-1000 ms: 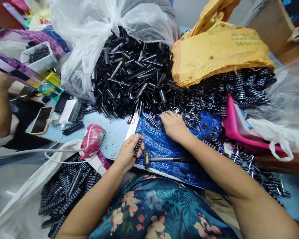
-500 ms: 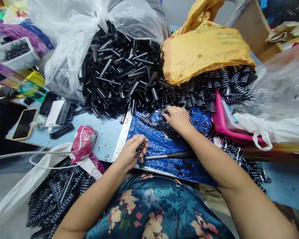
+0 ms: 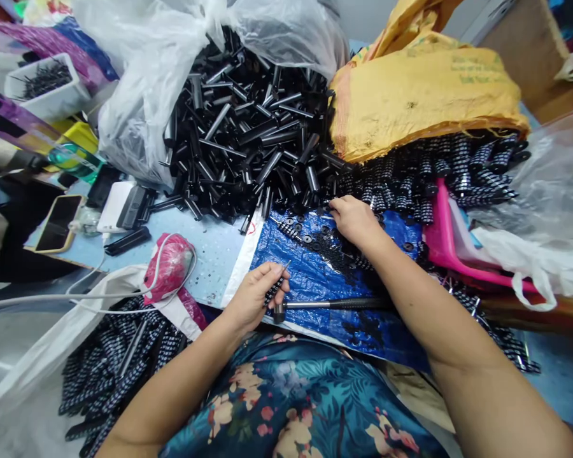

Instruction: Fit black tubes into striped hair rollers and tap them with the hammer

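My left hand point(image 3: 255, 296) is closed around a black-and-white patterned handle point(image 3: 273, 291), with a thin metal pin sticking up from its end. Just below the fingers lies a hammer point(image 3: 308, 305) with a dark head, silver shaft and black grip. My right hand point(image 3: 356, 221) reaches to the far edge of the blue sheet point(image 3: 310, 277), fingertips pinched together; whatever they hold is hidden. Black washers point(image 3: 307, 239) and small black bits are scattered on the sheet near it. Another patterned handle point(image 3: 287, 229) with a pin rests on the sheet.
A heap of black tubes point(image 3: 248, 140) spills from a clear plastic bag point(image 3: 138, 95). Patterned handles fill a yellow sack point(image 3: 424, 95). At right stands a pink tray point(image 3: 444, 235); at left are a phone point(image 3: 58, 219), a pink-wrapped bundle point(image 3: 169, 267) with a cable, and a bag of patterned handles point(image 3: 119, 362).
The view has shifted, so the whole scene sits a little further right. My right hand stays at the far edge of the sheet, fingers now closer together. My left hand keeps the handle.
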The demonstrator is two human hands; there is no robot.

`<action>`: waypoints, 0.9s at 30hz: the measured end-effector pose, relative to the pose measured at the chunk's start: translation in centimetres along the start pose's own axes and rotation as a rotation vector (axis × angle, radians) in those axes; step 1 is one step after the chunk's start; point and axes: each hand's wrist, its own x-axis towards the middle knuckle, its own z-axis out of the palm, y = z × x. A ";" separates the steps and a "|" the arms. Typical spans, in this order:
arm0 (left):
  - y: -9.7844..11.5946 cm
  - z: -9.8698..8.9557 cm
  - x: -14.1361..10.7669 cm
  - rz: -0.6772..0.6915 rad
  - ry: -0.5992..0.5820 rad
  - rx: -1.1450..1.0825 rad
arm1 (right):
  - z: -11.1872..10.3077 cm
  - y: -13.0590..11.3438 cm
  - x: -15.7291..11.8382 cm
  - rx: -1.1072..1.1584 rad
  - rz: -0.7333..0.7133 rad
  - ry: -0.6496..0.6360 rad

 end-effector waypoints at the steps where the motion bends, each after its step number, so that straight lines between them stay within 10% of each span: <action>1: -0.1 0.0 -0.1 -0.002 -0.002 -0.004 | 0.0 0.0 0.1 -0.021 -0.003 -0.017; 8: -0.4 -1.1 -0.5 0.005 0.062 -0.031 | -0.1 0.2 -0.5 0.207 -0.127 0.109; 21: -0.3 -0.7 0.5 0.061 0.019 -0.050 | 0.3 -1.9 1.1 0.054 -0.154 -0.082; 27: -0.1 -0.2 0.8 0.035 -0.015 0.011 | -1.7 -2.9 -4.4 0.832 -0.068 -0.112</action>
